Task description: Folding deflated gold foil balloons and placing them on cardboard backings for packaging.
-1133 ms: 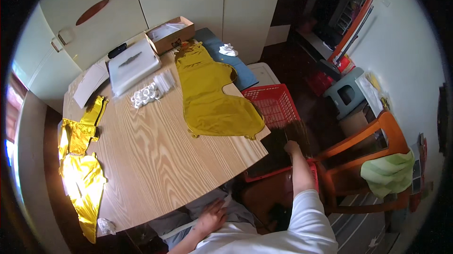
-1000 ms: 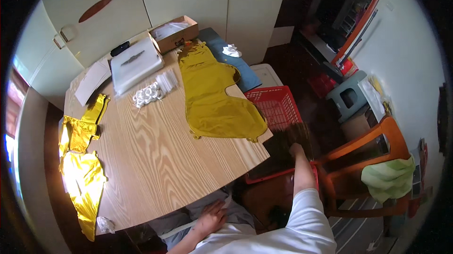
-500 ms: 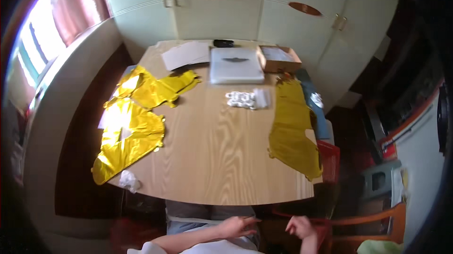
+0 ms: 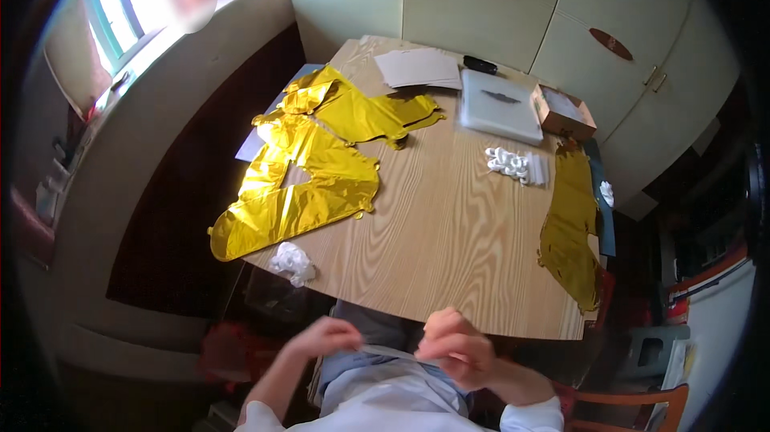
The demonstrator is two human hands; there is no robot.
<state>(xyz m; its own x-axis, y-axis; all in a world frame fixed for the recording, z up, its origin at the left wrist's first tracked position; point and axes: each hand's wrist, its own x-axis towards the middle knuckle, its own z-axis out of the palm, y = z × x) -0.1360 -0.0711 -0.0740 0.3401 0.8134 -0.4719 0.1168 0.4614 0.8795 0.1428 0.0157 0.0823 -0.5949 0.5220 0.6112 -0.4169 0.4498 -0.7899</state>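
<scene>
My left hand (image 4: 327,337) hovers over my lap just off the table's near edge, its fingers drawn together. Beside it my right hand (image 4: 457,348) is closed, fingers curled toward the thumb. What either hand holds, if anything, is too small or hidden to make out. A pale thin line runs between them across my lap; whether it is a string or a clothing edge I cannot tell. Nearest my left hand on the tabletop lies a crumpled white tissue-like wad (image 4: 293,263). Flat gold foil balloons (image 4: 305,199) spread over the table's left side.
The wooden table (image 4: 449,247) bears another gold foil piece (image 4: 571,215) at its right edge. White rolled bits (image 4: 507,162), a translucent case (image 4: 501,115), a small open box (image 4: 564,113), white sheets (image 4: 417,68) and a black item (image 4: 480,64) sit farther back. A wooden chair (image 4: 634,396) stands right.
My view has swung left, shifting the table rightward in the picture. Both hands have risen closer to the table's near edge, the right now with its fingers curled in. The foil pieces stay put.
</scene>
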